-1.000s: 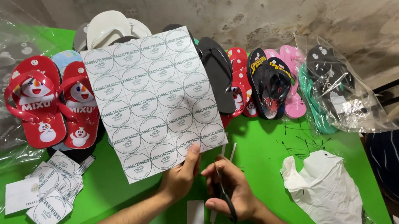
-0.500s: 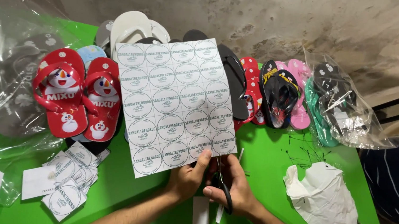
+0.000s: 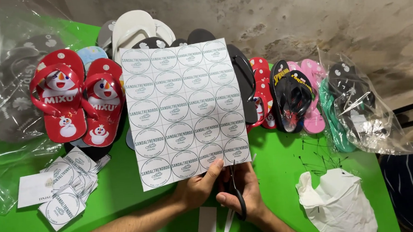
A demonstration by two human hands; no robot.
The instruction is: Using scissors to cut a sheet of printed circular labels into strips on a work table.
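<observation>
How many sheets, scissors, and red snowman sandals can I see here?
label sheet: 1, held up by the left hand
scissors: 1, in the right hand
red snowman sandals: 2
Total: 4

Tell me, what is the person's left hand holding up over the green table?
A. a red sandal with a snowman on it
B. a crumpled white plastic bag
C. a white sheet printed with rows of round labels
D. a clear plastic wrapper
C: the left hand pinches the bottom edge of the white sheet of round labels, while the right hand holds black scissors just beneath it.
</observation>
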